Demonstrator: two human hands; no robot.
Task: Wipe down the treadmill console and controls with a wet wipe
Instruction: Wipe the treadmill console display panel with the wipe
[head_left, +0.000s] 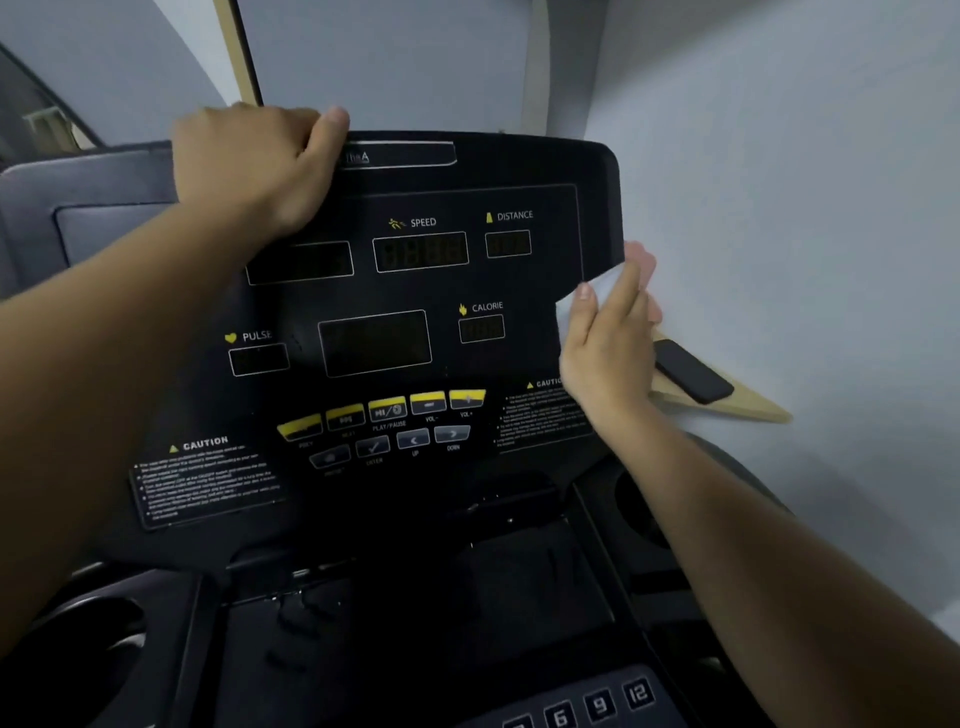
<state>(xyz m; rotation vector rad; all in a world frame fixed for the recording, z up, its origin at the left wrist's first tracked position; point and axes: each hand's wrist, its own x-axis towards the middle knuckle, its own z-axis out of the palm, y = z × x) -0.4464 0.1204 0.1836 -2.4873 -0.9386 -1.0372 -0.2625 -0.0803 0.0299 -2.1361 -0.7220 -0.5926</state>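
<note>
At upper-left corner: my left hand (249, 161) grips the console (415, 291) rim, fingers curled over.
Right edge: my right hand (608, 343) holds the wet wipe (605, 288) against it, fingers apparently pinching, partly hidden.

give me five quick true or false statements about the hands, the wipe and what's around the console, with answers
1. The left hand grips the console at its top edge. True.
2. The right hand holds the wipe at the console's left edge. False: at its right edge.
3. A dark phone lies on the wooden shelf right of the console. True.
4. The wipe is blue. False: it is white.
5. The upper buttons are red. False: they are yellow.
</note>
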